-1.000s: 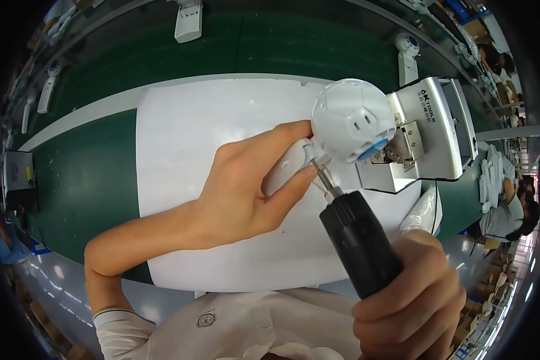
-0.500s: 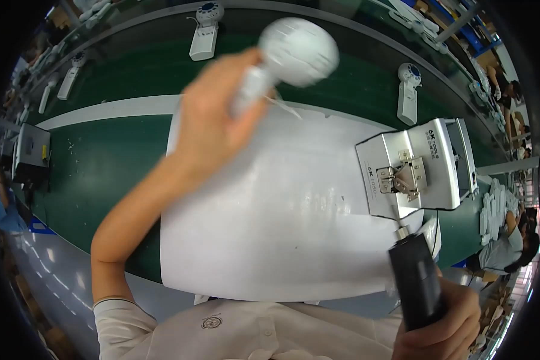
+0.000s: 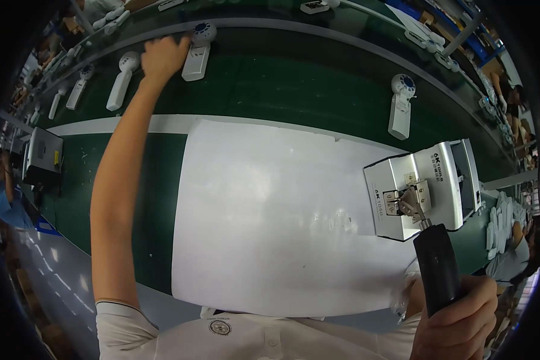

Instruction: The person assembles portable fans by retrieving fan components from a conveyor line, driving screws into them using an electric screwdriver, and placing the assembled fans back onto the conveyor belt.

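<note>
My left hand (image 3: 164, 59) reaches over the green belt, fingers apart and slightly bent. It is right beside a white handheld device (image 3: 196, 62) with a round head and dark blue openings; whether they touch I cannot tell. To its left lies another round-headed white device (image 3: 125, 81). My right hand (image 3: 462, 318) is wrapped round the black handle of an electric screwdriver (image 3: 436, 264). The screwdriver's tip meets the metal mechanism on the front of a silver screw feeder (image 3: 450, 186) marked 6K.
A white sheet (image 3: 270, 222) covers the bench in front of me. One more white device (image 3: 402, 108) lies on the belt (image 3: 300, 84) at right. At far left stands a second silver box (image 3: 44, 155). Other people sit at both sides.
My left hand has moved forward and left from above the sheet, no longer holding the white device it carried. The screwdriver's tip has moved up into the feeder's mechanism.
</note>
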`<state>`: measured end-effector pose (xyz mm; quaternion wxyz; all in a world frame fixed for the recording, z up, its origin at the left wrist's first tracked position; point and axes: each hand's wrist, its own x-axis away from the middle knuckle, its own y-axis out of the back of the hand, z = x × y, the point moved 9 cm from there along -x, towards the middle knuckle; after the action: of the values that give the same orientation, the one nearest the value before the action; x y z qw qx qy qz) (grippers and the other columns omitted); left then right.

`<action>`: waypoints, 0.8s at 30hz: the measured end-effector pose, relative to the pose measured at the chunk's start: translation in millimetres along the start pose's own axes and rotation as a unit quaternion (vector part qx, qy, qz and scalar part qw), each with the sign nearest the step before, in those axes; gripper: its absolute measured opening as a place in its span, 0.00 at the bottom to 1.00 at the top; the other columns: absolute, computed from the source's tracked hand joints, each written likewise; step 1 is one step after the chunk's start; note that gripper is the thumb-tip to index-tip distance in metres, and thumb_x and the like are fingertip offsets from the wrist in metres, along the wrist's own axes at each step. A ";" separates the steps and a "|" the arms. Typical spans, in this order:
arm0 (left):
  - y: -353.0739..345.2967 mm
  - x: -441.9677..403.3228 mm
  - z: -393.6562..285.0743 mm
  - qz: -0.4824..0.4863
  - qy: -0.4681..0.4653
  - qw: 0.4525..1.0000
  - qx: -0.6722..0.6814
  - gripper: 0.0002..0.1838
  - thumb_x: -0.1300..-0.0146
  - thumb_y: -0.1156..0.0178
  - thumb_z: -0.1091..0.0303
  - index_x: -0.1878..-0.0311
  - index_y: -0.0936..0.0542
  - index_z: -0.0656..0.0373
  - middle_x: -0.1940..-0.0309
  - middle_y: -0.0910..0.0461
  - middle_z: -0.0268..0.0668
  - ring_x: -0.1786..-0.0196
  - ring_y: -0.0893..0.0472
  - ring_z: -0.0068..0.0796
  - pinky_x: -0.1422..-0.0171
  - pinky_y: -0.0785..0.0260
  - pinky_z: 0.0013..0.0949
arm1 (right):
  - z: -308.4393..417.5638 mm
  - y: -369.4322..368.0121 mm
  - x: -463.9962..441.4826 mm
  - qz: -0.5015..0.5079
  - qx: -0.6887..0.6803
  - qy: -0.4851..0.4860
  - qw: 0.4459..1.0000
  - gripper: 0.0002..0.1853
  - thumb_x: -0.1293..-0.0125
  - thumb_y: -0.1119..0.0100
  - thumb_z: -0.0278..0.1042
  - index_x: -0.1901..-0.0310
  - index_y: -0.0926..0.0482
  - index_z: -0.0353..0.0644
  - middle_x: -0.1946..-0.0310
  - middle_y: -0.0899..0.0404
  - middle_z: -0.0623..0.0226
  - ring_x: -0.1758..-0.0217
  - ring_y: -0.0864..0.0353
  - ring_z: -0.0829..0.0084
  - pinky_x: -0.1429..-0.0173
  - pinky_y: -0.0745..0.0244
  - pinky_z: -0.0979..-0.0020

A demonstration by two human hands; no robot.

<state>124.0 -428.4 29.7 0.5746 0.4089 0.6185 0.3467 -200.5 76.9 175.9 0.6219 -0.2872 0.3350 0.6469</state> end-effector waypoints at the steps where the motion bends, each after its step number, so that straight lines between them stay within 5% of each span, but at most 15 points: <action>1: -20.8 -2.0 -5.5 0.117 0.062 0.988 0.083 0.37 0.36 0.40 0.34 0.50 0.15 0.67 0.49 0.17 0.57 0.46 0.17 0.53 0.43 0.25 0.47 | -0.6 3.5 -1.9 -0.004 -0.001 -0.001 1.000 0.08 0.42 0.36 0.26 0.65 0.26 0.47 0.83 0.24 0.75 0.81 0.25 0.80 0.74 0.27 0.78; 3: -59.5 -11.1 -9.2 0.177 0.078 0.948 0.251 0.35 0.41 0.31 0.40 0.54 0.14 0.70 0.56 0.15 0.56 0.57 0.13 0.45 0.53 0.22 0.44 | -5.3 10.9 -4.1 -0.013 -0.001 -0.006 1.000 0.08 0.41 0.36 0.26 0.64 0.26 0.47 0.82 0.23 0.75 0.81 0.25 0.80 0.74 0.27 0.78; 9: -36.1 27.0 -76.1 0.303 0.001 0.807 0.507 0.24 0.32 0.34 0.60 0.44 0.23 0.72 0.56 0.14 0.47 0.62 0.12 0.28 0.59 0.18 0.26 | -20.3 58.4 -27.9 -0.063 0.008 -0.047 0.997 0.09 0.41 0.35 0.27 0.62 0.26 0.47 0.82 0.23 0.76 0.80 0.24 0.81 0.73 0.26 0.80; 13: 68.2 143.9 -161.2 0.393 -0.045 0.642 0.656 0.24 0.30 0.36 0.60 0.41 0.25 0.71 0.54 0.14 0.45 0.54 0.14 0.28 0.54 0.17 0.24 | -37.7 80.1 -35.8 -0.084 0.007 -0.075 0.994 0.09 0.40 0.35 0.28 0.61 0.26 0.47 0.81 0.22 0.76 0.80 0.23 0.82 0.73 0.26 0.80; 16: 78.8 257.1 -202.8 0.522 -0.008 0.545 0.656 0.20 0.31 0.35 0.66 0.42 0.22 0.70 0.57 0.13 0.44 0.62 0.14 0.25 0.56 0.18 0.22 | -51.6 86.4 -35.9 -0.088 -0.002 -0.096 0.991 0.10 0.40 0.35 0.29 0.59 0.26 0.46 0.81 0.22 0.76 0.79 0.23 0.83 0.72 0.26 0.81; 18: 80.5 315.8 -220.1 0.604 -0.026 0.536 0.589 0.15 0.32 0.35 0.69 0.46 0.19 0.67 0.60 0.13 0.41 0.64 0.15 0.22 0.59 0.22 0.21 | -60.7 87.5 -36.2 -0.085 -0.013 -0.110 0.990 0.10 0.39 0.34 0.29 0.59 0.26 0.46 0.80 0.21 0.77 0.79 0.22 0.83 0.72 0.25 0.81; 21: 73.6 349.6 -225.6 0.603 -0.059 0.592 0.532 0.12 0.30 0.36 0.71 0.47 0.18 0.65 0.61 0.12 0.40 0.66 0.15 0.21 0.62 0.24 0.18 | -75.4 88.6 -40.9 -0.076 -0.036 -0.136 0.987 0.11 0.39 0.34 0.30 0.58 0.26 0.46 0.80 0.21 0.77 0.79 0.22 0.84 0.71 0.25 0.82; 24: 73.0 354.2 -231.2 0.584 -0.043 0.590 0.556 0.12 0.31 0.36 0.71 0.48 0.18 0.66 0.62 0.13 0.39 0.67 0.17 0.21 0.62 0.25 0.20 | -87.2 76.4 -46.9 -0.033 -0.079 -0.146 0.985 0.12 0.39 0.34 0.30 0.57 0.26 0.46 0.80 0.20 0.77 0.78 0.21 0.85 0.71 0.25 0.83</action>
<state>-99.9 -67.6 -33.0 -0.0640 0.9366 0.2946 0.1787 -277.8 -20.9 165.4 0.6609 -0.2487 0.1782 0.6853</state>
